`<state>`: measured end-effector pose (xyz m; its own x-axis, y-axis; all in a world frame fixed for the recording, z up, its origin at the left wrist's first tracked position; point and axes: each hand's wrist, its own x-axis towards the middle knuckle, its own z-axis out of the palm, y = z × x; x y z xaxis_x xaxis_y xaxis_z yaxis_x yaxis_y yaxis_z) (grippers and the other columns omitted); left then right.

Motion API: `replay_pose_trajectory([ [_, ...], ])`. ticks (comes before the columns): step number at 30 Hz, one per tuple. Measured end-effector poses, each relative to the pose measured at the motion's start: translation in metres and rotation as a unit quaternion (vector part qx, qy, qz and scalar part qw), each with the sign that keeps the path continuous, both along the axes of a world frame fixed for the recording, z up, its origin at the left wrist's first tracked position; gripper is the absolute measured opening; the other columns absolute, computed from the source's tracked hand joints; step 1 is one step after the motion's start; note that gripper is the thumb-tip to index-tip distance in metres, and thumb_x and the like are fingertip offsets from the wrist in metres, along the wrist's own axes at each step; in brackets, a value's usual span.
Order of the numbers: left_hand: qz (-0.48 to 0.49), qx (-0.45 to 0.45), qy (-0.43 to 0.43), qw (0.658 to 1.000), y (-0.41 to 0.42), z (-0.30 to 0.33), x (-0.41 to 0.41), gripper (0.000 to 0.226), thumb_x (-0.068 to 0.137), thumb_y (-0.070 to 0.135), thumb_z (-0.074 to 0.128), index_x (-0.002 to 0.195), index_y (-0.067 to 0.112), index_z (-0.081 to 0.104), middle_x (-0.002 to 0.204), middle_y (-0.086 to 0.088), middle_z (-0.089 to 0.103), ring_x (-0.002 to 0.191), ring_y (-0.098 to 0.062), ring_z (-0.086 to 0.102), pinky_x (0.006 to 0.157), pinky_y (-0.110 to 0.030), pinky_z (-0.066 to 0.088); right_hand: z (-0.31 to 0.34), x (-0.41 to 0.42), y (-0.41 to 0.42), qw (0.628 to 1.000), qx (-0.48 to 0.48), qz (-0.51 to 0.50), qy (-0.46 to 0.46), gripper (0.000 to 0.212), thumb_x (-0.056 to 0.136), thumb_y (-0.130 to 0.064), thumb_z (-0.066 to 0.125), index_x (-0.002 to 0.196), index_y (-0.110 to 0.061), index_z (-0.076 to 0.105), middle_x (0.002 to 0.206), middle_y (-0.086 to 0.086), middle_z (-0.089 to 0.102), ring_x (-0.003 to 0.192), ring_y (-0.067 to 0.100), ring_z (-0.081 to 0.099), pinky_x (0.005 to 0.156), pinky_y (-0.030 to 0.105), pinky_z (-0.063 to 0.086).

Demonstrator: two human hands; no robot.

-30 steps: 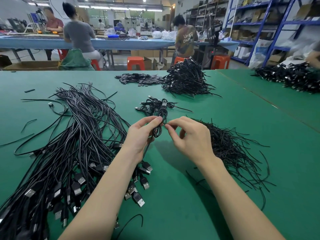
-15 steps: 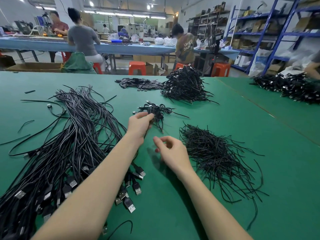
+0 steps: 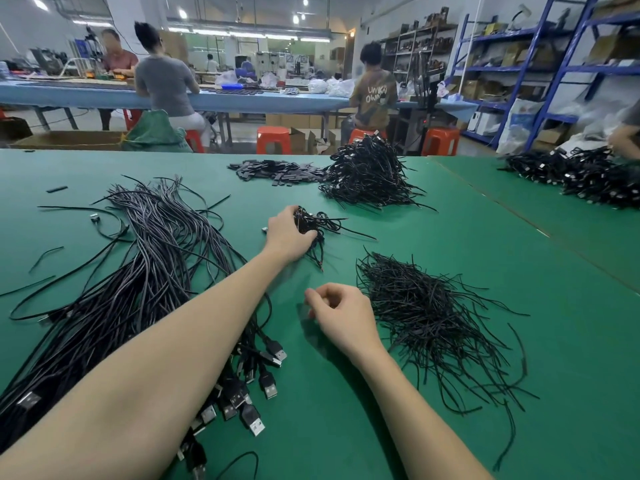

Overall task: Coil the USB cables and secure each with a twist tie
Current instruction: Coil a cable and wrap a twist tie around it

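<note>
A big bundle of loose black USB cables (image 3: 138, 271) lies on the left of the green table (image 3: 450, 237), plugs toward me. My left hand (image 3: 289, 233) reaches forward and curls round a coiled cable on the small pile of tied cables (image 3: 318, 220). Black twist ties (image 3: 426, 313) lie heaped at the right. Beside that heap my right hand (image 3: 341, 315) hovers low over the table, its fingers loosely curled and holding nothing I can see.
A larger heap of coiled cables (image 3: 367, 174) and flat black sleeves (image 3: 273, 169) lie at the table's far side. More cables (image 3: 588, 176) cover the adjoining table at right, where another person's hand works. People sit at a blue bench behind.
Both hands held the coiled cable in front of me a second ago. My left hand has carried it forward onto the small pile; my right hand let go and dropped back toward me.
</note>
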<state>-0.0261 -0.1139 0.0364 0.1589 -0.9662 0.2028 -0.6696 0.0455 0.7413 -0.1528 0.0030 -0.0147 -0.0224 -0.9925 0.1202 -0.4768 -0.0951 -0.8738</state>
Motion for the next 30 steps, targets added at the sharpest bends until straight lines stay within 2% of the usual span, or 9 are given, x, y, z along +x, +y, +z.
replay_pose_trajectory([
  [3, -0.007, -0.083, 0.014, 0.996, 0.033, 0.0, 0.006, 0.04, 0.09, 0.023, 0.069, 0.126, 0.009, 0.059, 0.127, -0.009, 0.062, 0.12, -0.026, 0.055, 0.105, -0.036, 0.04, 0.002, 0.001, 0.0, 1.0, 0.002, -0.002, 0.002, 0.028, 0.09, -0.039, 0.064, 0.077, -0.017, 0.073, 0.073, -0.001, 0.074, 0.069, 0.011, 0.066, 0.064, 0.018, 0.045],
  [7, -0.084, -0.037, 0.096, 0.991, 0.078, -0.006, 0.019, 0.008, 0.092, 0.031, 0.067, 0.095, 0.025, 0.07, 0.098, 0.01, 0.072, 0.098, -0.012, 0.067, 0.092, -0.033, 0.052, 0.008, -0.002, 0.001, 0.999, 0.017, 0.02, 0.025, 0.022, 0.091, -0.033, 0.065, 0.08, -0.016, 0.075, 0.076, 0.002, 0.075, 0.076, 0.018, 0.069, 0.074, 0.027, 0.051],
  [13, -0.135, 0.015, 0.172, 0.976, 0.102, -0.012, 0.031, 0.028, 0.103, 0.034, 0.05, 0.09, 0.02, 0.07, 0.093, 0.01, 0.076, 0.088, -0.014, 0.071, 0.079, -0.029, 0.053, 0.03, -0.006, 0.009, 0.972, 0.041, 0.145, 0.179, 0.012, 0.089, -0.037, 0.07, 0.09, -0.026, 0.076, 0.079, -0.01, 0.071, 0.078, 0.01, 0.065, 0.071, 0.024, 0.046],
  [16, -0.133, 0.032, 0.193, 0.972, 0.103, -0.013, 0.034, 0.032, 0.105, 0.034, 0.046, 0.091, 0.018, 0.07, 0.093, 0.008, 0.076, 0.087, -0.013, 0.07, 0.073, -0.027, 0.051, 0.038, 0.007, 0.016, 0.956, 0.062, 0.19, 0.213, 0.024, 0.08, -0.053, 0.078, 0.089, -0.031, 0.078, 0.083, -0.012, 0.073, 0.08, 0.007, 0.066, 0.079, 0.026, 0.052],
  [19, -0.145, 0.034, 0.189, 0.971, 0.104, -0.011, 0.032, 0.034, 0.106, 0.034, 0.044, 0.089, 0.018, 0.07, 0.092, 0.008, 0.076, 0.082, -0.011, 0.07, 0.073, -0.028, 0.049, 0.037, 0.019, 0.023, 0.944, 0.051, 0.227, 0.234, 0.017, 0.081, -0.048, 0.08, 0.085, -0.032, 0.073, 0.083, -0.012, 0.07, 0.074, 0.007, 0.061, 0.081, 0.029, 0.053],
  [22, -0.159, -0.028, 0.145, 0.976, 0.11, -0.008, 0.029, 0.036, 0.106, 0.034, 0.044, 0.085, 0.02, 0.07, 0.089, 0.006, 0.075, 0.082, -0.012, 0.071, 0.076, -0.027, 0.049, 0.043, 0.016, 0.021, 0.942, 0.049, 0.254, 0.215, 0.007, 0.088, -0.029, 0.073, 0.09, -0.03, 0.067, 0.09, -0.01, 0.068, 0.073, 0.004, 0.058, 0.077, 0.028, 0.048],
  [24, -0.177, -0.077, 0.055, 0.98, 0.115, -0.005, 0.029, 0.04, 0.104, 0.042, 0.041, 0.081, 0.023, 0.069, 0.083, 0.007, 0.073, 0.079, -0.012, 0.068, 0.075, -0.028, 0.049, 0.054, 0.004, 0.016, 0.956, 0.065, 0.254, 0.132, 0.006, 0.091, -0.018, 0.068, 0.09, -0.023, 0.066, 0.09, -0.004, 0.068, 0.076, 0.011, 0.06, 0.077, 0.027, 0.049],
  [27, -0.222, -0.066, -0.044, 0.972, 0.121, -0.002, 0.028, 0.045, 0.104, 0.049, 0.035, 0.073, 0.026, 0.057, 0.07, 0.008, 0.063, 0.072, -0.011, 0.057, 0.074, -0.034, 0.047, 0.071, -0.019, 0.011, 0.969, 0.069, 0.234, 0.037, 0.006, 0.089, -0.012, 0.067, 0.085, -0.009, 0.069, 0.075, -0.005, 0.066, 0.065, 0.007, 0.055, 0.06, 0.014, 0.042],
  [30, -0.237, -0.031, -0.076, 0.968, 0.126, 0.003, 0.025, 0.044, 0.104, 0.053, 0.032, 0.079, 0.033, 0.063, 0.08, 0.016, 0.068, 0.08, -0.005, 0.061, 0.08, -0.03, 0.049, 0.08, -0.037, 0.008, 0.98, 0.059, 0.19, -0.002, 0.006, 0.086, -0.015, 0.072, 0.083, -0.013, 0.076, 0.071, -0.004, 0.067, 0.056, 0.004, 0.046, 0.047, 0.012, 0.034],
])
